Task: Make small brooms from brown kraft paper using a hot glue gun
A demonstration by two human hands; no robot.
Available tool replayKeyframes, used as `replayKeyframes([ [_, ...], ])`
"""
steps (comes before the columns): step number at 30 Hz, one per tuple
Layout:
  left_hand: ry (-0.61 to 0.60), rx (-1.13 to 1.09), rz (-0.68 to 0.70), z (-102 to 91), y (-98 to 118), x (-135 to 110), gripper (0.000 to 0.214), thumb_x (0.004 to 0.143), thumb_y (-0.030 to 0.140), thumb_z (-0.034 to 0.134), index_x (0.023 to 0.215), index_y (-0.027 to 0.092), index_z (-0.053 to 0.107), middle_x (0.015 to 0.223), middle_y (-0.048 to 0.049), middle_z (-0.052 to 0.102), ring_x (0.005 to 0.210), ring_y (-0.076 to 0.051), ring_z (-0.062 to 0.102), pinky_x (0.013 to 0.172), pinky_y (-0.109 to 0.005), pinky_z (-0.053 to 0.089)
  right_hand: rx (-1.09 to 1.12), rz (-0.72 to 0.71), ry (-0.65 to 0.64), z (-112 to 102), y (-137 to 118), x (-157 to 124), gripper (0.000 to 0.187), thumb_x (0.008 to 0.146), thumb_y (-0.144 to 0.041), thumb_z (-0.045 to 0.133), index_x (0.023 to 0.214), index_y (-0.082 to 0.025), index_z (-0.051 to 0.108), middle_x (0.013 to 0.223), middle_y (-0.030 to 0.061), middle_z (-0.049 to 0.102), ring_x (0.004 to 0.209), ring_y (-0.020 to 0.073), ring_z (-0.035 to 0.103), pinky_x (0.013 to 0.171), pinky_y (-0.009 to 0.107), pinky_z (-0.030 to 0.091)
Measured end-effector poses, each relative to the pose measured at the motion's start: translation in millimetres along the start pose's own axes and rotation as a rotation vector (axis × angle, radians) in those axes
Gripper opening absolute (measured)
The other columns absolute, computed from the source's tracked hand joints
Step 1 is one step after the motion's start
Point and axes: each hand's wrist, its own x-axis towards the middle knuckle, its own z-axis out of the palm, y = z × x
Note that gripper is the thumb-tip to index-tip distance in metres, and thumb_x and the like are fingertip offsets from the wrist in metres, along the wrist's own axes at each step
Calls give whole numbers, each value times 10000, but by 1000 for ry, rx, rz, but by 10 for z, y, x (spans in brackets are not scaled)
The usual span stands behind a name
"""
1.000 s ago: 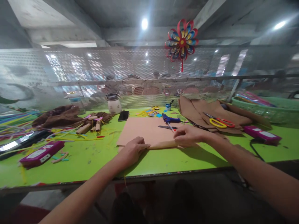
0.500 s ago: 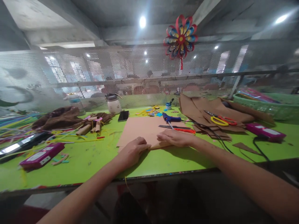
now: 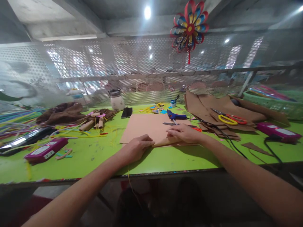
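Head view, nearest first: the left hand [image 3: 140, 146], fingers curled down, rests at the near edge of a tan rectangular paper sheet [image 3: 144, 125] on the glossy lime-green table [image 3: 94, 167]; the right hand [image 3: 186, 133] bends its fingers over that same edge (whether either pinches the paper, I can't tell). Between them a narrow strip looks turned up; I'd judge it barely begun, most of the sheet being left flat. Off left, brown paper tubes [image 3: 87, 125] seem already rolled. Farther right lie layered brown paper sheets [image 3: 203, 104].
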Motion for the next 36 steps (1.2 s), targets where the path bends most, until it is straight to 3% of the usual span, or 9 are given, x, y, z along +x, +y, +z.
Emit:
replayKeyframes([
  [7, -2, 37, 4, 4, 18, 13, 319, 947, 198, 409, 1119, 177, 676, 998, -116, 658, 882, -176, 641, 765, -283, 510, -103, 20, -79, -62, 1, -152, 336, 885, -342, 483, 1067, -154, 695, 1081, 100, 694, 951, 234, 608, 823, 330, 435],
  [16, 2, 34, 24, 3, 0, 25, 310, 944, 198, 416, 1090, 190, 690, 949, -102, 652, 863, -167, 640, 750, -265, 498, -93, 92, -184, -158, 64, -140, 333, 828, -435, 536, 826, -148, 706, 735, 35, 653, 655, 155, 534, 572, 250, 368],
  [21, 8, 25, 21, 5, -1, 30, 307, 944, 203, 414, 1068, 186, 695, 936, -100, 646, 854, -168, 638, 751, -285, 507, -142, 179, -201, -258, 124, -306, 229, 748, -385, 619, 728, -162, 668, 635, 3, 588, 575, 131, 473, 523, 244, 325],
  [23, -2, 19, 17, 1, 6, 31, 306, 944, 198, 414, 1069, 188, 693, 941, -98, 646, 854, -167, 636, 752, -282, 504, -171, 178, -163, -311, 126, -384, 204, 761, -354, 601, 726, -170, 681, 663, 22, 620, 600, 148, 506, 555, 260, 357],
  [25, -10, 14, 12, -6, 13, 30, 305, 944, 199, 416, 1075, 188, 691, 956, -98, 648, 856, -166, 635, 754, -277, 501, -243, 122, -19, -332, 73, -415, 190, 770, -323, 587, 769, -169, 698, 778, 65, 663, 706, 187, 556, 638, 292, 401],
  [27, -8, 12, 10, -12, 17, 28, 306, 946, 209, 417, 1082, 181, 690, 977, -103, 650, 859, -166, 635, 757, -274, 498, -320, 31, 159, -286, -36, -384, 185, 774, -301, 586, 829, -164, 699, 901, 103, 672, 838, 229, 570, 748, 333, 416],
  [29, -3, 14, 9, -14, 15, 26, 308, 948, 216, 416, 1086, 174, 689, 985, -107, 650, 866, -169, 635, 765, -272, 498, -356, -41, 239, -161, -174, -308, 181, 793, -288, 580, 869, -166, 691, 944, 115, 669, 905, 247, 563, 815, 359, 407],
  [33, 3, 13, 11, -6, 6, 23, 304, 949, 222, 421, 1084, 182, 690, 961, -105, 649, 869, -169, 637, 762, -273, 503, -339, 10, 162, 187, -374, -144, 181, 838, -214, 527, 861, -154, 696, 906, 116, 683, 850, 225, 577, 758, 328, 416],
  [36, 0, 1, 13, 1, 2, 22, 302, 950, 226, 423, 1095, 182, 685, 962, -104, 648, 868, -170, 635, 761, -280, 505, -234, 123, 173, 310, -391, -52, 221, 839, -165, 504, 924, -132, 705, 913, 114, 702, 794, 201, 591, 706, 298, 421],
])
